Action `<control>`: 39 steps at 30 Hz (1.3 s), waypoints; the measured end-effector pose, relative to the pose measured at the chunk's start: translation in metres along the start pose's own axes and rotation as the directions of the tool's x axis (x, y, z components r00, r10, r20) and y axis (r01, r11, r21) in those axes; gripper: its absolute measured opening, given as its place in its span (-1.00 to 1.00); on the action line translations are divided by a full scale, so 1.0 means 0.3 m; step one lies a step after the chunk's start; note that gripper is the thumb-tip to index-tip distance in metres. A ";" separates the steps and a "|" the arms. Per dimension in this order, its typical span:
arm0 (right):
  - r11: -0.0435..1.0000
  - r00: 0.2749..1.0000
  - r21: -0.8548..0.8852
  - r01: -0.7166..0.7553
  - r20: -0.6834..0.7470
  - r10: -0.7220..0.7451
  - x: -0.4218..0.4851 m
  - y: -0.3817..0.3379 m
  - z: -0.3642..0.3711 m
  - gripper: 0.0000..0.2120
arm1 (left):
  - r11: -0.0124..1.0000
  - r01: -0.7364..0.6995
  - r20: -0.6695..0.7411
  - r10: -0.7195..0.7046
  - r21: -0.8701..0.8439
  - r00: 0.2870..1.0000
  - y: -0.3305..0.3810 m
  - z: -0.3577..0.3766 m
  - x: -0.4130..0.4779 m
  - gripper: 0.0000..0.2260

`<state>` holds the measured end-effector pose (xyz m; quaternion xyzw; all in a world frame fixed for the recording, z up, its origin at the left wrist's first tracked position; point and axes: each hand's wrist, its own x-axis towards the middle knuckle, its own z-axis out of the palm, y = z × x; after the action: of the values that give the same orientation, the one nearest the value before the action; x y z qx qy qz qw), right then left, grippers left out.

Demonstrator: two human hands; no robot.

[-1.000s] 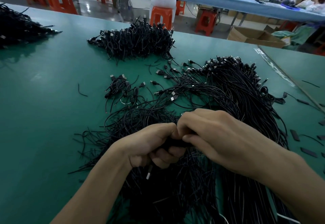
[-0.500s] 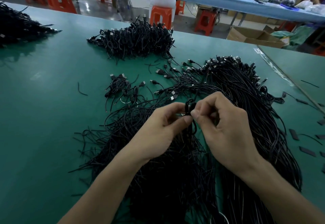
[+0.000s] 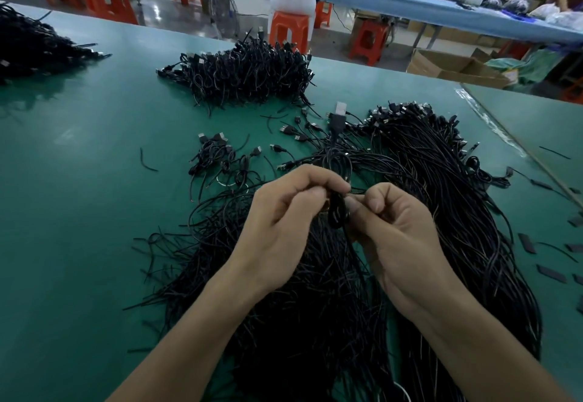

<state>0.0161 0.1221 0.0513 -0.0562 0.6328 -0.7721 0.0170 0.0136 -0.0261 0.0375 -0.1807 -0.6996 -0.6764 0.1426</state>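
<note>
At the far left edge of the green table [image 3: 79, 196], a dark cable pile [image 3: 31, 45] is seen; its condition is too dim to be judged. Nearer the middle, a small group of coiled cables [image 3: 217, 159] is laid flat. Behind it, a large mound of bundled cables [image 3: 246, 73] is stacked. Both are judged to be finished units.

The left hand [image 3: 284, 222] is curled, with thumb and fingertips pinched on the folded cable [image 3: 337, 209]. This cable is held between both hands, raised just over the loose heap [image 3: 441, 187], and its USB plug [image 3: 340, 110] is pointed away from the person. The right hand [image 3: 397, 234] is likewise curled, with thumb and forefinger pinched on the same cable at the fold. Whether a tie is being applied cannot be told.

To the right, the loose heap of straight cables is spread widely, and black strips [image 3: 527, 242] are scattered beyond it. The cable in hand is judged folded but not yet secured. By far the larger share of the heap is left to be processed.
</note>
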 end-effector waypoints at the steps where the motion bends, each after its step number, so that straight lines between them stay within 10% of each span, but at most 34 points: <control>1: 1.000 1.000 0.023 -0.008 0.017 0.008 0.000 -0.003 -0.002 -0.72 | 1.000 -0.017 -0.003 0.017 -0.008 1.000 0.001 0.003 -0.002 -0.87; 6: 1.000 1.000 0.014 0.000 0.018 0.000 0.016 -0.019 -0.013 -0.64 | 0.998 -0.065 -0.006 0.065 0.009 0.998 -0.006 0.013 -0.004 -0.46; 11: 0.999 1.000 0.032 -0.019 -0.016 0.019 0.033 -0.016 -0.033 -0.65 | 0.899 -0.278 0.007 0.293 0.338 0.956 -0.025 0.020 -0.005 -0.79; 17: 0.981 0.984 -0.118 0.155 -0.067 -0.163 0.049 -0.030 -0.046 -0.60 | 0.804 -0.270 0.121 0.243 0.530 0.962 -0.063 0.029 -0.014 -0.67; 21: 0.848 0.922 -0.370 0.380 0.084 -0.377 0.034 -0.047 -0.031 -0.60 | 0.901 -0.099 0.151 0.037 0.422 0.988 -0.051 0.038 -0.017 -0.77; 27: 0.789 0.925 -0.483 0.380 0.187 -0.331 -0.026 0.005 0.000 -0.61 | 0.944 0.280 0.151 -0.256 -0.172 0.955 -0.027 -0.018 0.012 -0.56; 39: 0.940 0.981 -0.282 0.192 0.044 -0.187 0.047 -0.007 -0.055 -0.54 | 0.980 -0.133 0.159 0.109 0.148 0.981 -0.027 -0.011 0.007 -0.58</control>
<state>0.0004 0.1371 0.0513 -0.1252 0.7289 -0.6704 -0.0605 0.0080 -0.0294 0.0312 -0.2617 -0.7473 -0.5935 0.1444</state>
